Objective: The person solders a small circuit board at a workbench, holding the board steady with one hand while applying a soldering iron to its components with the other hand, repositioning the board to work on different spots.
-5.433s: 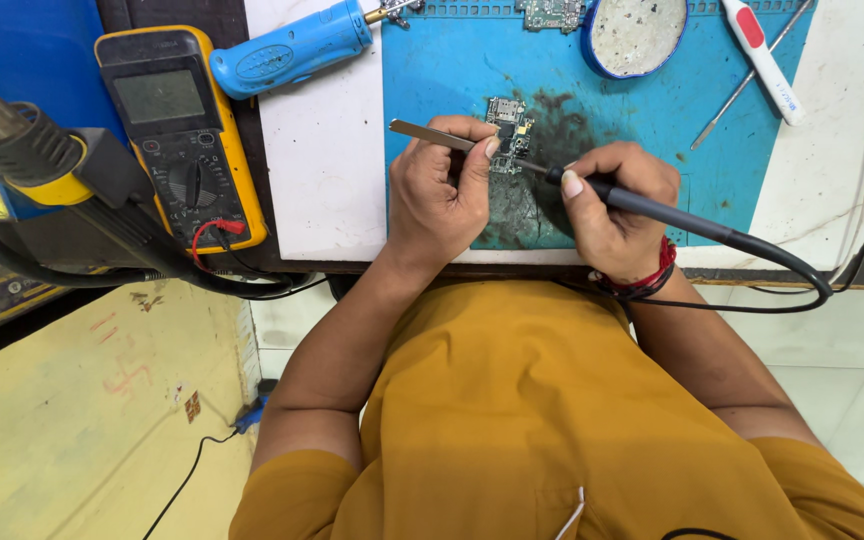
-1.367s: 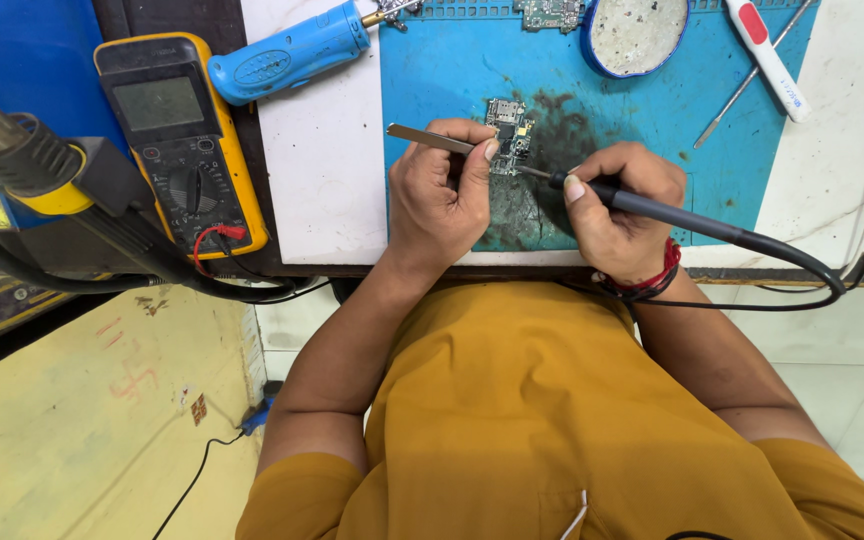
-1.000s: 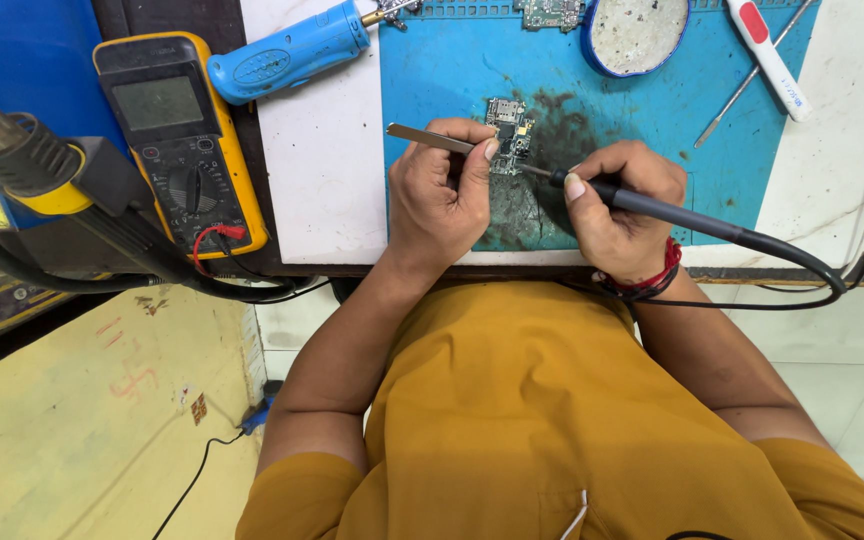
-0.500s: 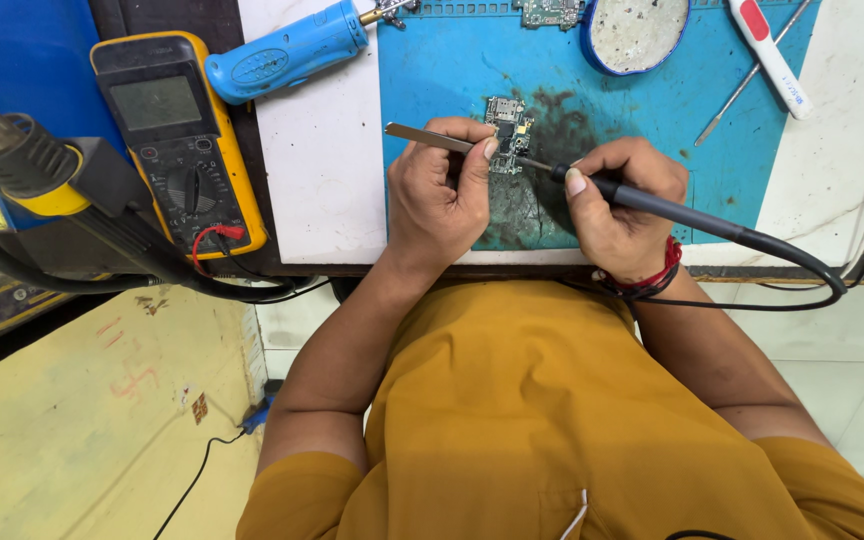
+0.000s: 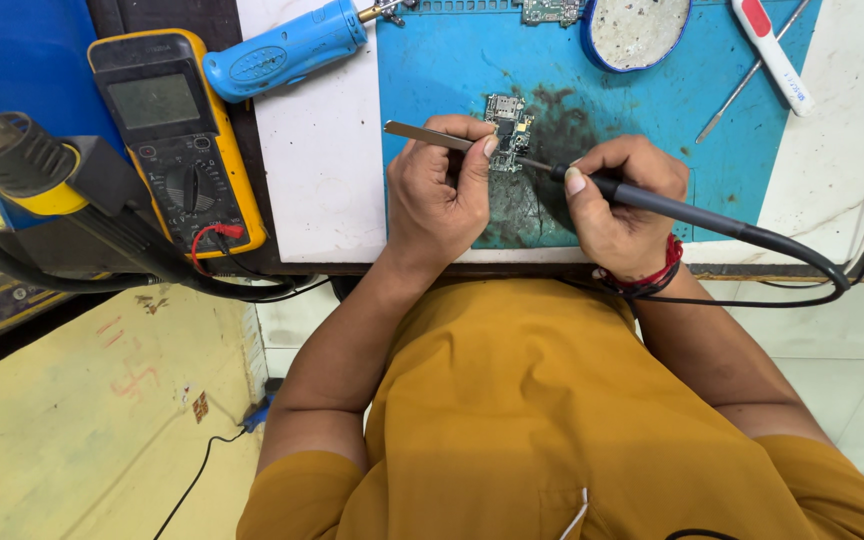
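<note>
The person leans over the bench (image 5: 322, 190) with both hands on a blue work mat (image 5: 432, 80). The left hand (image 5: 442, 195) has its grip clenched around a pair of metal tweezers (image 5: 427, 134), pinched between thumb and fingers, the flat handle sticking out to the left and the tips pointing at a small circuit board (image 5: 507, 118). That board lies on the mat, just beyond the knuckles of both hands, on a dark, sooty patch. The right hand (image 5: 622, 205), a red thread band at the wrist, grasps a black soldering iron (image 5: 642, 197) like a pen; its thin tip reaches left to the board's near edge, and its black cable loops off to the right. On the far left stands a yellow multimeter (image 5: 167, 135), with a blue handled tool (image 5: 287, 50) lying beside it. At the far edge of the mat sits a round blue-rimmed dish (image 5: 637, 30), and to the right a white and red tool (image 5: 772, 50).
</note>
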Tool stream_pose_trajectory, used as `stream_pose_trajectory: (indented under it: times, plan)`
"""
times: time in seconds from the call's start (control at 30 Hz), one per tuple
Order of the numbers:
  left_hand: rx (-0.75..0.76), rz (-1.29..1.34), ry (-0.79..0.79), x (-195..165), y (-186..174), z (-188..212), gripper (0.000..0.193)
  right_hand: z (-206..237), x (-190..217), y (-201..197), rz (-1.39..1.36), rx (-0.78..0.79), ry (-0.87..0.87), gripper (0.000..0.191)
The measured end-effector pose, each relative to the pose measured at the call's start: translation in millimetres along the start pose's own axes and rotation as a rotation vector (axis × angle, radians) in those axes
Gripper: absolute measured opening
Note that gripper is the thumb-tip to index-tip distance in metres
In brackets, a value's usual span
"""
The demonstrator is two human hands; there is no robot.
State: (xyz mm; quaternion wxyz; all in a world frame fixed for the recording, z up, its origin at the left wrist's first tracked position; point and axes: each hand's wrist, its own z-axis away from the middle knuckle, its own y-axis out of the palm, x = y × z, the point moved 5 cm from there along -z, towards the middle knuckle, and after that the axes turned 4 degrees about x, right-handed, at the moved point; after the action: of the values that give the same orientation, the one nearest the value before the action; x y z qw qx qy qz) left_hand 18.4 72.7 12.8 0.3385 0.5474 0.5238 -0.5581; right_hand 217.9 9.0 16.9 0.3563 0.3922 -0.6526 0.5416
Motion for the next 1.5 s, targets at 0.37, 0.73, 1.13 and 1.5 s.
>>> stream_pose_trajectory:
  times: [0.37,0.73,1.13,1.5]
  plan:
    - [-0.003,-0.009,0.001,-0.3,-0.6,0.1,0.005,-0.5,0.5,0.3,0.013,0.0,0.0,0.012]
    - [-0.001,-0.004,-0.012,0.5,0.2,0.3,0.005,-0.6,1.0,0.1,0.015,0.006,0.003,0.011]
    - [0.0,-0.01,-0.002,0.5,-0.1,0.6,0.006,0.4,-0.6,0.5,-0.016,-0.019,0.045,0.012]
    - [-0.001,-0.012,-0.013,1.8,0.4,0.7,0.005,-1.5,1.7,1.0,-0.006,0.005,0.014,0.011]
